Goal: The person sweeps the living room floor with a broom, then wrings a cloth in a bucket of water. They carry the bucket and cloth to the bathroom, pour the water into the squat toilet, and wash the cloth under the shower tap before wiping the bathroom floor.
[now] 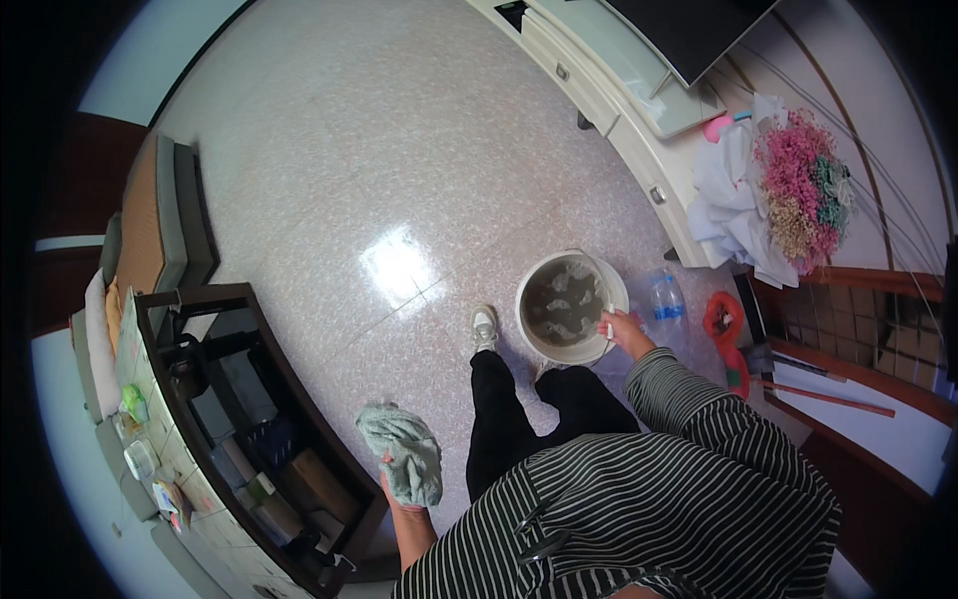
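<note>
A white bucket holds murky grey water with patches of foam on its surface. My right hand grips the handle of this bucket at its right side. Whether the bucket touches the floor or hangs just above it, I cannot tell. Out to the left of my legs, my left hand holds a bunched grey-green cloth, which covers most of the fingers. My shoe is on the floor just left of the bucket.
Right of the bucket stand a clear plastic bottle and a red plastic bag. A white TV cabinet carries a television and a dried-flower bouquet. At left are a dark-framed table and a sofa. The speckled floor reflects light.
</note>
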